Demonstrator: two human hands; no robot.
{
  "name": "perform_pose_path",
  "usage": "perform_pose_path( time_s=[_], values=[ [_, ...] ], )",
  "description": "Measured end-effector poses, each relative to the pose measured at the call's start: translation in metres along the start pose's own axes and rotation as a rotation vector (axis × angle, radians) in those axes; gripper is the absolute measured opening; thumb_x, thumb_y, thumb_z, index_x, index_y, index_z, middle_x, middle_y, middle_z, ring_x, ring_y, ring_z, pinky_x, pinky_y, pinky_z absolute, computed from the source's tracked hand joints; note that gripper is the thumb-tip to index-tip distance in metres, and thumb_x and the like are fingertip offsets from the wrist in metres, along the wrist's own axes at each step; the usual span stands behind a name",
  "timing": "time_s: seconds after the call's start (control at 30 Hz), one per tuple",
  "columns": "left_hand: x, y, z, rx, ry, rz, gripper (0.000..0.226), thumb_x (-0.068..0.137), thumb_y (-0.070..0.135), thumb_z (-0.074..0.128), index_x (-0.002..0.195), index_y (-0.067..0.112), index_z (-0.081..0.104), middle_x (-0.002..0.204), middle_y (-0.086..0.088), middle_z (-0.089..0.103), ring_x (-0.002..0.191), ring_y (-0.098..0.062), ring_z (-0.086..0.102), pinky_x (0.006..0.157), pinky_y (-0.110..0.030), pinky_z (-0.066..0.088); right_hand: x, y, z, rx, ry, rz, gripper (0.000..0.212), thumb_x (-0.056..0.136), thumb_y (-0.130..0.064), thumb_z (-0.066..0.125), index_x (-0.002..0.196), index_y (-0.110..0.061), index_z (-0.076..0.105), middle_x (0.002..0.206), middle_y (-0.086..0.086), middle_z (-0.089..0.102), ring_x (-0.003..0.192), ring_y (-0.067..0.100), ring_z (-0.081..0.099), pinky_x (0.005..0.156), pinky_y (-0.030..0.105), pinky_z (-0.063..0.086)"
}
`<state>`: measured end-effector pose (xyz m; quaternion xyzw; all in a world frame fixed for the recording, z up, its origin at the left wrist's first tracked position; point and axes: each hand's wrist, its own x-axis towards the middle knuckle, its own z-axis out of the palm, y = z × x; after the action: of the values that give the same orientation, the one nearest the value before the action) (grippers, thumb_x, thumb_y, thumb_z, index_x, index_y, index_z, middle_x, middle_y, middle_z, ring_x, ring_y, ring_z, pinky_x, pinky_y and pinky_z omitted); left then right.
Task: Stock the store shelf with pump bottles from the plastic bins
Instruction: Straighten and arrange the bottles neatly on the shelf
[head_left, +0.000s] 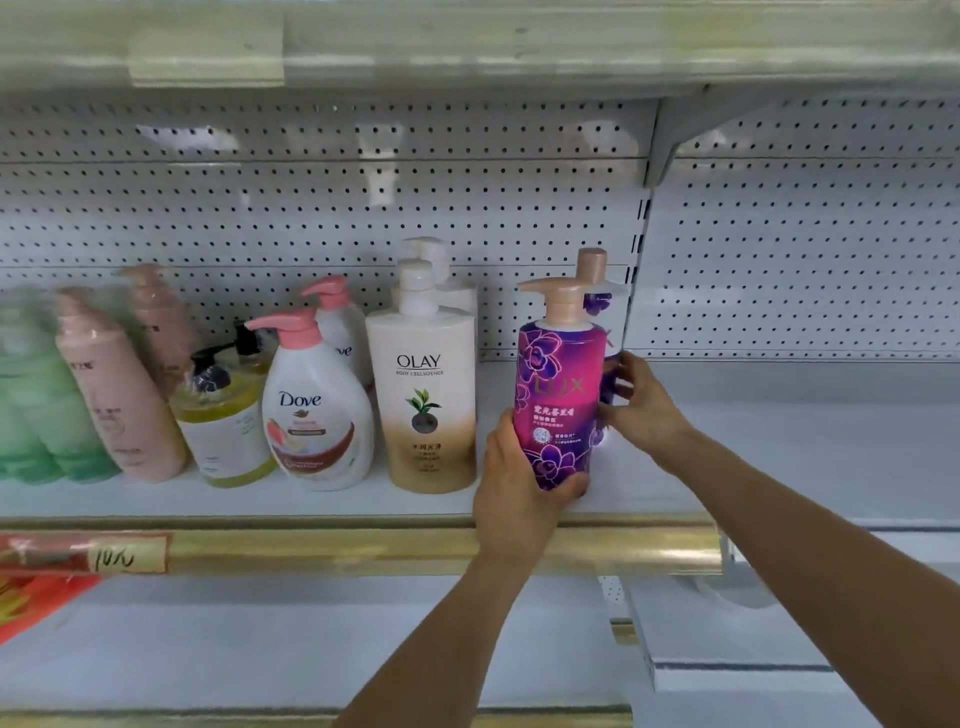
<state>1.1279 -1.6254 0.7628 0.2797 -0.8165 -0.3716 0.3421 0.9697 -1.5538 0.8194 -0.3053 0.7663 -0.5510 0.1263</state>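
Observation:
A purple and pink Lux pump bottle (558, 400) stands at the front of the white shelf (779, 457), with my left hand (519, 499) wrapped around its lower half. Right behind it is a second Lux bottle (605, 306), mostly hidden, and my right hand (641, 400) holds its side. To the left stand a cream Olay bottle (423, 400) with another behind it, and a white Dove bottle (314, 410) with a pink pump. No plastic bins are in view.
Further left are a yellow bottle (223, 431), pink bottles (119, 395) and green bottles (31, 400). The shelf has a gold front rail (363, 545) with a price tag (114, 558). A pegboard back wall (363, 208) and an upper shelf (467, 47) bound the space.

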Motion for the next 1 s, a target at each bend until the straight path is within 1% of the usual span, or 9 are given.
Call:
perform_pose_path(
  time_s=[0.07, 0.1, 0.2, 0.3, 0.47, 0.63, 0.77, 0.87, 1.0],
  values=[
    [0.001, -0.001, -0.001, -0.007, -0.002, -0.001, 0.103, 0.065, 0.051, 0.083, 0.146, 0.025, 0.024, 0.135, 0.006, 0.045, 0.119, -0.011, 0.051, 0.084, -0.032, 0.054, 0.013, 0.003, 0.002, 0.014, -0.039, -0.027, 0.043, 0.074, -0.005, 0.079, 0.104, -0.02, 0.052, 0.099, -0.002, 0.06, 0.09, 0.016, 0.059, 0.066, 0.023, 0.05],
    [0.001, -0.001, -0.001, -0.012, -0.005, -0.004, 0.103, 0.066, 0.05, 0.083, 0.146, 0.026, 0.023, 0.135, 0.006, 0.045, 0.12, -0.011, 0.05, 0.087, -0.033, 0.054, 0.017, 0.005, 0.002, 0.025, -0.047, -0.037, 0.041, 0.072, -0.004, 0.079, 0.097, -0.021, 0.052, 0.094, -0.001, 0.062, 0.083, 0.015, 0.061, 0.06, 0.02, 0.048],
    [0.002, -0.001, -0.002, -0.04, -0.004, -0.018, 0.101, 0.069, 0.046, 0.083, 0.147, 0.027, 0.021, 0.136, 0.006, 0.045, 0.122, -0.012, 0.051, 0.092, -0.034, 0.054, 0.025, 0.012, -0.002, 0.077, -0.086, -0.048, 0.047, 0.072, -0.007, 0.081, 0.11, -0.014, 0.053, 0.103, 0.002, 0.065, 0.088, 0.009, 0.061, 0.065, 0.018, 0.047],
    [0.004, -0.001, -0.003, -0.057, -0.008, -0.018, 0.1, 0.072, 0.044, 0.082, 0.148, 0.027, 0.02, 0.136, 0.005, 0.045, 0.121, -0.013, 0.053, 0.088, -0.026, 0.051, 0.022, 0.016, -0.012, 0.1, -0.121, -0.071, 0.059, 0.071, -0.009, 0.083, 0.122, -0.012, 0.052, 0.109, 0.001, 0.065, 0.095, 0.009, 0.061, 0.07, 0.017, 0.048],
    [0.006, -0.004, -0.002, -0.044, -0.016, -0.023, 0.1, 0.073, 0.044, 0.081, 0.148, 0.027, 0.018, 0.137, 0.003, 0.046, 0.118, -0.014, 0.056, 0.086, -0.026, 0.05, 0.0, 0.024, -0.053, 0.119, -0.263, -0.093, 0.065, 0.066, -0.017, 0.083, 0.124, -0.016, 0.054, 0.111, -0.003, 0.069, 0.099, 0.008, 0.066, 0.071, 0.017, 0.054],
    [0.005, -0.005, -0.003, -0.01, -0.01, -0.002, 0.1, 0.072, 0.049, 0.079, 0.148, 0.025, 0.019, 0.136, 0.001, 0.048, 0.116, -0.015, 0.057, 0.084, -0.027, 0.051, -0.021, 0.029, -0.083, 0.111, -0.35, -0.099, 0.066, 0.064, -0.025, 0.082, 0.124, -0.023, 0.055, 0.112, -0.008, 0.07, 0.103, 0.006, 0.065, 0.074, 0.016, 0.055],
    [0.007, -0.004, -0.003, -0.001, -0.018, -0.012, 0.099, 0.072, 0.049, 0.08, 0.147, 0.022, 0.02, 0.135, 0.0, 0.049, 0.115, -0.017, 0.058, 0.084, -0.029, 0.051, -0.032, 0.035, -0.075, 0.184, -0.255, -0.085, 0.073, 0.06, -0.028, 0.084, 0.126, -0.022, 0.052, 0.115, -0.005, 0.068, 0.104, 0.01, 0.065, 0.073, 0.021, 0.056],
    [0.009, -0.003, 0.001, -0.008, -0.005, -0.045, 0.099, 0.072, 0.047, 0.08, 0.147, 0.024, 0.021, 0.134, 0.001, 0.048, 0.116, -0.017, 0.057, 0.084, -0.031, 0.053, -0.044, 0.045, -0.052, 0.248, -0.113, -0.04, 0.086, 0.054, -0.031, 0.089, 0.127, -0.022, 0.044, 0.113, -0.005, 0.063, 0.095, 0.01, 0.067, 0.064, 0.025, 0.058],
    [0.009, -0.003, 0.003, -0.018, 0.015, -0.064, 0.097, 0.072, 0.045, 0.081, 0.146, 0.027, 0.021, 0.133, 0.005, 0.049, 0.115, -0.012, 0.056, 0.081, -0.027, 0.049, -0.051, 0.055, -0.029, 0.134, 0.015, -0.054, 0.089, 0.055, -0.033, 0.091, 0.124, -0.028, 0.036, 0.109, -0.017, 0.056, 0.097, 0.0, 0.058, 0.065, 0.013, 0.05]
  ],
)
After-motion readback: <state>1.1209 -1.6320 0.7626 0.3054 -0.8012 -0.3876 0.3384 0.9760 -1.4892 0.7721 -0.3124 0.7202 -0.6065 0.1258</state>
